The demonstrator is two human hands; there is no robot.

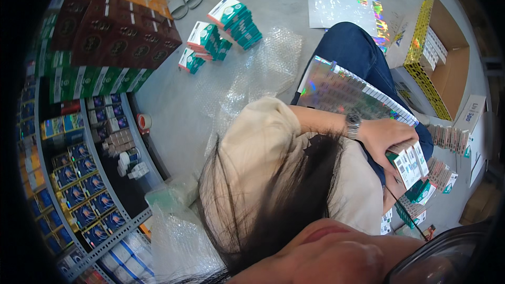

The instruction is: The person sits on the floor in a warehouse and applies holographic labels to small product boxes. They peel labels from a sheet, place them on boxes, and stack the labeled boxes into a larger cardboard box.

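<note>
My left hand [386,138], with a metal-band watch on its wrist, grips the top and side of a short row of small white-and-green cartons [410,165]. Below them, my right hand [394,189] holds the same cartons from the near side; some of its fingers are hidden. Across my thigh lies a shiny sheet of small holographic stickers [347,90], its edge near my left wrist. Just beyond my hands, rows of similar cartons [440,173] stand on the floor, and a green-and-white carton [422,191] sits close to my right hand.
An open cardboard box [453,63] with cartons inside stands at the upper right. Stacks of teal cartons [236,19] and bubble wrap [276,51] lie on the floor. Metal shelving [106,236] full of boxed goods is on the left, with a tape roll [144,121] beside it.
</note>
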